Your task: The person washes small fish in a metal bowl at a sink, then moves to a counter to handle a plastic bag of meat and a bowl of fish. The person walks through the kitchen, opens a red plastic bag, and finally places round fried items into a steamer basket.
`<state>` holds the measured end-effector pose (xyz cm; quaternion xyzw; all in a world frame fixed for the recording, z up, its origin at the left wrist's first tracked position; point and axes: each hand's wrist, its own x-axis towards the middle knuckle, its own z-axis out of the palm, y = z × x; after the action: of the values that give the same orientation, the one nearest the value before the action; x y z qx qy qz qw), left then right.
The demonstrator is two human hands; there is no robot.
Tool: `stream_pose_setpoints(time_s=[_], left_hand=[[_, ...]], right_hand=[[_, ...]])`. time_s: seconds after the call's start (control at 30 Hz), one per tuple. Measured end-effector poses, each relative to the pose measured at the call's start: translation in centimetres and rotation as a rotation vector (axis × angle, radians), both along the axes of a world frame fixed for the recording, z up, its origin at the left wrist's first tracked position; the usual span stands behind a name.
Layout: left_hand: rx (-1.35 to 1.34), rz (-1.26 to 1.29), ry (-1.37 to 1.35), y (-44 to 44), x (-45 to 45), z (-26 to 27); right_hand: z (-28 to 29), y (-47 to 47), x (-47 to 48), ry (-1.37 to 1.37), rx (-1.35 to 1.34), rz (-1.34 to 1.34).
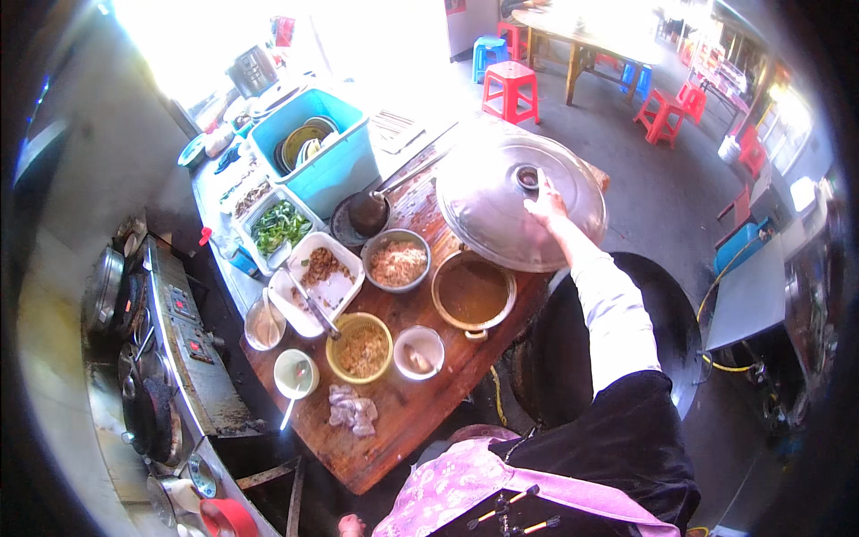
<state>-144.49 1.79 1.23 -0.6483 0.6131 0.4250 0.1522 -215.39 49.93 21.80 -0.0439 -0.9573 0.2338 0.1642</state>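
Observation:
My right hand (549,203) has its fingers on the knob of a large, round metal lid (483,201). The lid spans the far right end of the wooden table (416,409); what lies beneath it is hidden. Just on the near side of its rim stands a two-handled metal pot (473,295) of brown liquid. Only a small part of my left hand (351,525) shows at the bottom edge, low beside the pink apron (443,490). Whether its fingers hold anything is not visible.
Near the pot are a metal bowl of food (399,262), a yellow basket (359,349), white cups and a tray (315,285) with a ladle. A blue tub of dishes (335,158) stands behind. A huge wok (624,335) sits right; stoves (191,335) line the left.

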Motion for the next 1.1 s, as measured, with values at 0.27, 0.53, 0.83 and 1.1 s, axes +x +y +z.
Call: stream_pose_setpoints(time_s=[0.27, 0.53, 0.83, 1.1], left_hand=[[0.037, -0.064, -0.077, 0.3, -5.6, 1.0], [0.066, -0.061, -0.099, -2.7, -7.6, 1.7], [0.221, 0.127, -0.031, -5.7, -6.6, -1.8], [0.078, 0.052, -0.082, -5.4, -8.6, -0.7]], right_hand=[[2.2, -1.2, -10.1, -0.582, 0.235, -0.022], [3.6, 7.6, -12.8, -0.398, 0.005, 0.055], [10.2, 20.8, -6.9, -0.448, -0.632, -0.158], [7.7, 7.2, -11.1, -0.493, -0.062, -0.030]])
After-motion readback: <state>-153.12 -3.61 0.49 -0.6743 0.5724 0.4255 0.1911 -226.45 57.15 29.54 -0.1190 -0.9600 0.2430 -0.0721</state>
